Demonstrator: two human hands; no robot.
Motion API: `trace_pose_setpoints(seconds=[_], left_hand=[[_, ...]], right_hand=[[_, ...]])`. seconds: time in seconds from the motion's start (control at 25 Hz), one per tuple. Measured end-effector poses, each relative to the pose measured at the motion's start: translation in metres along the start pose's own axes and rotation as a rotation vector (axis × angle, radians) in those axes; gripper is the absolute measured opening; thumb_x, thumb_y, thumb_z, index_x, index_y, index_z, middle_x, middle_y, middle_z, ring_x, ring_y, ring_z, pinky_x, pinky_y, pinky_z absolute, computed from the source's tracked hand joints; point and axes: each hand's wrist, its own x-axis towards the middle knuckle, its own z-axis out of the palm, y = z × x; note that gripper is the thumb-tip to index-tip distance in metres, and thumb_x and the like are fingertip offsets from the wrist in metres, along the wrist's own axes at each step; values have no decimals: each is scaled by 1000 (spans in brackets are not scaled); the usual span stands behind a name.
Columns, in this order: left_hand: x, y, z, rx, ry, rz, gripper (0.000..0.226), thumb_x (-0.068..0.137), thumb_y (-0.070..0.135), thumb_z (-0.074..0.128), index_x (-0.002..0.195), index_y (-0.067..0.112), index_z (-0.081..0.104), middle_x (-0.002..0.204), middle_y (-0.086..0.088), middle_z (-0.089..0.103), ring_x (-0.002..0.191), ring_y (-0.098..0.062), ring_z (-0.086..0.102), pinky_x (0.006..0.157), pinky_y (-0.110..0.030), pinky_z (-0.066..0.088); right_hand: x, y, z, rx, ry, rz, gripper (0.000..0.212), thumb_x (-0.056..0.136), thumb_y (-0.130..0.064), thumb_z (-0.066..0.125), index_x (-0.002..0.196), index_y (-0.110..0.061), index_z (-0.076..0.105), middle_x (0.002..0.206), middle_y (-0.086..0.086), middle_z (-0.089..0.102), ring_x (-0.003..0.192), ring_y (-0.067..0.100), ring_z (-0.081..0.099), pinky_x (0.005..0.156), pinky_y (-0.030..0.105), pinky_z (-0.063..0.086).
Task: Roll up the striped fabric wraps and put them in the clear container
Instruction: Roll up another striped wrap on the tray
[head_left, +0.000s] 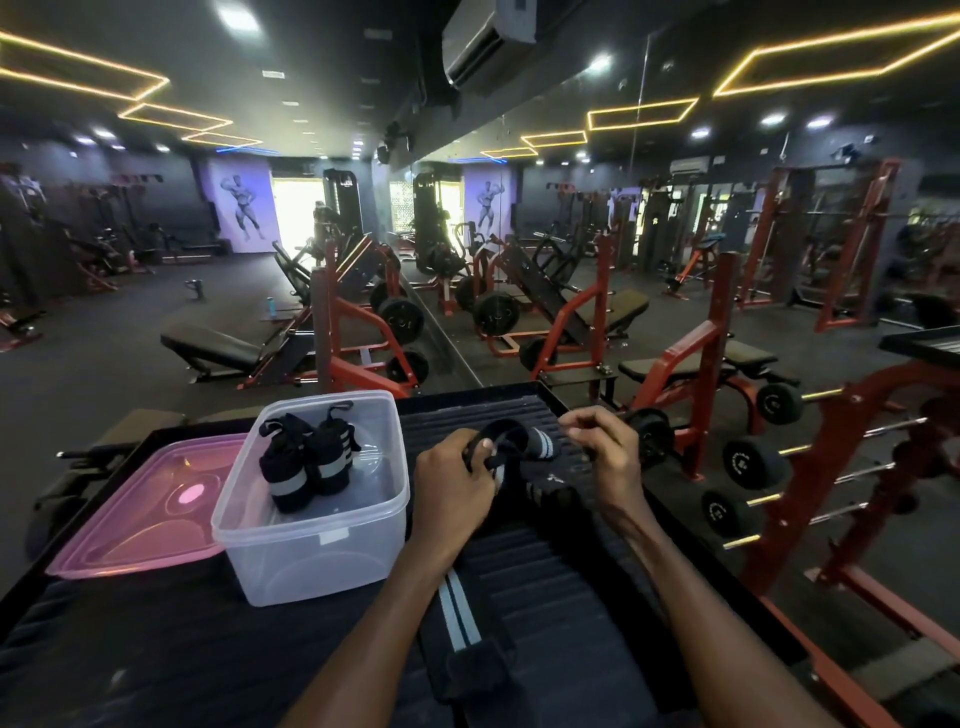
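On the black ribbed table (561, 566) in front of the person stands a clear rectangular plastic container (311, 540), its lid off. Inside it, two rolled black fabric wraps with grey stripes (306, 462) stand upright side by side, touching each other, toward the far left of the tub. Just to the left of the container, touching its wall, a translucent pink plastic lid (140, 512) lies flat on the table.

To the right of the container, the left hand (452, 483) is curled around a black strap loop (501, 441), thumb pinching it against the fingers. The loop arches up between the two hands, and a short striped part of the wrap shows just beyond it. The right hand (602, 447) is raised beside it, fingertips pinched on a thin dark end of the same strap.

A long black fabric wrap with two pale stripes (457, 618) runs flat along the table from under the left hand toward the near edge, passing between the forearms.

Beyond the table are red-framed weight benches (691, 364) and a rack of black dumbbells (753, 462) on the right.
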Motion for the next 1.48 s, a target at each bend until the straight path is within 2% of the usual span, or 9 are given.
trace_pose_setpoints(seconds=[0.16,0.28,0.44,0.6,0.76,1.0,1.12,1.24,1.48], left_hand=[[6,3,-6,-73,-1,-155,16,86,6,59,83,13,73,75,3,71,72,-14,64,68,-32,50],[9,5,-7,-200,-107,-281,15,87,8,63,89,15,76,84,4,75,82,-14,69,78,-32,55],[4,12,-8,-363,-266,-426,14,89,7,64,90,17,74,84,3,76,85,-16,71,80,-31,55],[4,11,-5,-601,-421,-542,27,84,-2,65,105,14,70,88,-2,78,87,-20,74,79,-33,58],[4,2,3,-580,-246,-411,25,83,26,78,105,23,66,100,3,74,95,-10,70,87,-25,53],[6,-6,2,-376,-67,-241,9,95,29,63,95,25,71,92,11,72,91,0,65,76,-12,44],[6,-6,2,-408,-41,-272,8,95,24,64,98,24,72,94,12,72,91,2,64,75,-9,43],[9,-10,5,-418,-36,-315,9,94,22,65,97,24,72,95,11,72,94,-2,64,80,-13,45],[12,-19,8,-479,-29,-349,9,92,32,67,94,26,73,95,9,75,98,-6,67,92,-27,50]], right_hand=[[-15,-13,13,-40,-333,-67,44,64,-14,68,108,-16,69,110,-2,71,105,11,65,85,22,51],[-14,-11,18,-305,-244,-191,36,81,-6,74,115,-18,67,115,-8,69,111,2,63,94,20,49],[-4,-15,17,-201,-151,-116,20,87,3,68,100,-13,68,103,-2,70,97,0,65,84,16,51],[15,-11,16,-233,-295,42,10,84,-1,73,88,-10,70,92,3,71,88,10,66,83,30,50],[24,-9,22,-121,-543,225,9,78,-3,75,82,-9,71,90,12,70,91,22,66,91,42,52],[29,-17,35,51,-652,338,3,86,1,68,86,-2,67,77,6,66,74,14,63,69,21,49],[33,-17,37,145,-641,362,19,91,-18,69,89,1,67,78,6,71,73,14,68,66,26,51],[31,-8,42,61,-543,267,12,91,-9,69,81,-1,67,70,-1,70,64,4,66,60,17,49],[30,0,44,27,-529,154,6,82,1,76,84,0,70,78,5,71,73,6,66,73,18,52]])
